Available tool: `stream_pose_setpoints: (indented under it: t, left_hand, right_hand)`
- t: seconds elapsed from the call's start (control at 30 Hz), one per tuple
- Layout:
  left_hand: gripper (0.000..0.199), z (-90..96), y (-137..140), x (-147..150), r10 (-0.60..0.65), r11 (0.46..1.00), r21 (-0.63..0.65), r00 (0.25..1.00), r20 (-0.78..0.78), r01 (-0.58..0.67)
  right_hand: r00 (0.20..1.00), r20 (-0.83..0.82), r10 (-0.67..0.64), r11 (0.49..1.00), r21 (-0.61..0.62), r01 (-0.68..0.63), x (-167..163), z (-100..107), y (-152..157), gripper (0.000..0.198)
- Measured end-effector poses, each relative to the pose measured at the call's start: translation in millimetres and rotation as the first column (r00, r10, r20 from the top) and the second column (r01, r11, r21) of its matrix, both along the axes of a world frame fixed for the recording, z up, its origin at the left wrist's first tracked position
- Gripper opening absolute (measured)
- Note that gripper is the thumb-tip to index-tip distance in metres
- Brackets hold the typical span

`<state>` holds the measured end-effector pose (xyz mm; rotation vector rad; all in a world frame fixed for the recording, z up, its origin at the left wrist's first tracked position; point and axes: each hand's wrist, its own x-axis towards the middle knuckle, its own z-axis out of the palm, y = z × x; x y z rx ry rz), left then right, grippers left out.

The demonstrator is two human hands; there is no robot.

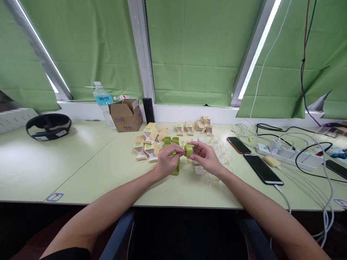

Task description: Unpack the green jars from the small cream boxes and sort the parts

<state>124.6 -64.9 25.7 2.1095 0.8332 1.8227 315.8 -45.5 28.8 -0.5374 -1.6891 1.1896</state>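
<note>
The green cap [189,150] sits just below the centre of the frame, lifted clear of the desk [81,169] and held between both hands. The right hand [206,157] has it in its grip: thumb and fingertips are closed on the right side of the cap, so the cap lies directly left of that grip. The left hand [167,161] comes in from the opposite side, its fingertips closed and touching the cap's left face; whether a small part is pinched between them cannot be told. Both hands are equally near, meeting at the cap. Its long axis cannot be judged at this size.

Directly under the left hand, more green pieces [175,170] lie on the desk. Behind them, toward the upper left, is a cluster of small open cartons [148,144]; a second row of cartons [193,127] stands further back. Clear plastic cups [222,151] sit just right of the right hand. Further right lie two phones [263,169], a power strip [287,153] and loose cables. A brown box [126,115] and a water bottle [102,101] stand by the window.
</note>
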Motion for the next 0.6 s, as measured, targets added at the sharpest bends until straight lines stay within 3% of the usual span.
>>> stream_pose_setpoints:
  t: [0.17,0.23,0.33,0.4,0.5,0.6]
  left_hand:
    - [0.006,-0.8,2.2,0.0,0.019,0.999,-0.027,1.0,-0.01,-0.019]
    - [0.026,0.4,2.3,-1.3,0.042,0.998,-0.034,0.998,-0.049,-0.043]
    - [0.051,2.5,3.3,-4.0,0.049,0.998,-0.028,0.989,-0.142,-0.053]
    - [0.052,3.2,4.8,-5.5,0.032,0.999,-0.017,0.979,-0.202,-0.036]
    - [0.041,2.9,7.7,-6.5,0.002,1.0,0.014,0.964,-0.264,0.002]
    - [0.035,1.0,10.8,-6.8,-0.001,0.999,0.041,0.96,-0.28,0.013]
  right_hand:
    - [0.998,0.035,-0.06,0.997,0.058,0.058,0.0,4.5,-3.3,0.042]
    - [0.982,0.077,-0.171,0.972,0.179,0.155,0.9,7.8,-6.2,0.041]
    - [0.904,0.151,-0.4,0.835,0.466,0.291,3.2,9.1,-8.2,0.042]
    - [0.847,0.173,-0.502,0.724,0.619,0.303,4.5,6.3,-7.3,0.043]
    - [0.802,0.186,-0.567,0.607,0.752,0.255,5.2,1.1,-4.9,0.032]
    - [0.794,0.192,-0.577,0.539,0.82,0.194,5.9,1.2,-5.0,0.022]
